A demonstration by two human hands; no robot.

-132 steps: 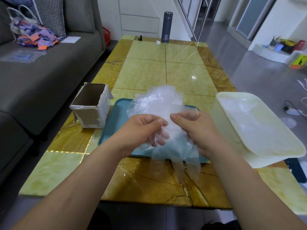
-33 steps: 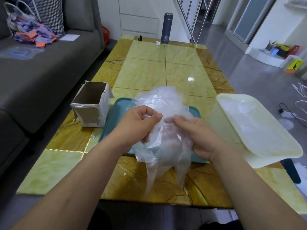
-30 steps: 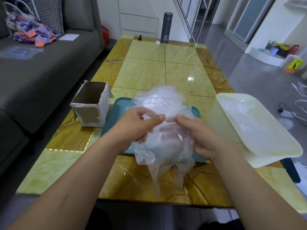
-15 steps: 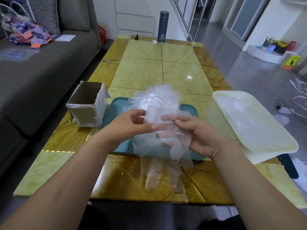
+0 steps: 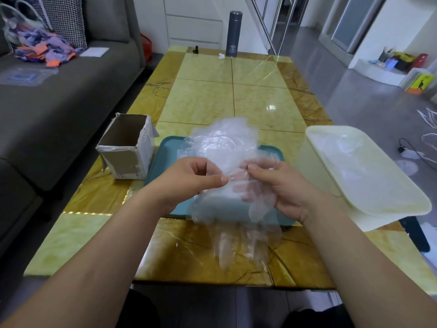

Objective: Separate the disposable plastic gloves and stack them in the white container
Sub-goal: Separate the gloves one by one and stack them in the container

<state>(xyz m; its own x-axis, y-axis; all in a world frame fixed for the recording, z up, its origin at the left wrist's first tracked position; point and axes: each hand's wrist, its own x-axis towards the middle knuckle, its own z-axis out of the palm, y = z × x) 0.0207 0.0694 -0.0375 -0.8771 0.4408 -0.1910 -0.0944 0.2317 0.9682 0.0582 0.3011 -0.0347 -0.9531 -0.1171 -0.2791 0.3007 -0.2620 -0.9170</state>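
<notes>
Grip: left hand (image 5: 189,181) pinches the clear gloves (image 5: 224,143) thumb to forefinger, right hand (image 5: 279,188) curls round the same bunch, both above the near rim of the teal tray (image 5: 163,152); loose glove fingers hang past it over the near strip of the table (image 5: 205,102). Just right of the tray, white container (image 5: 369,176) sits tilted, overhanging the right table edge, gloves inside. At the tray's left rim, cardboard box (image 5: 127,147); bare top runs beyond to a flask (image 5: 233,34) at the far edge
</notes>
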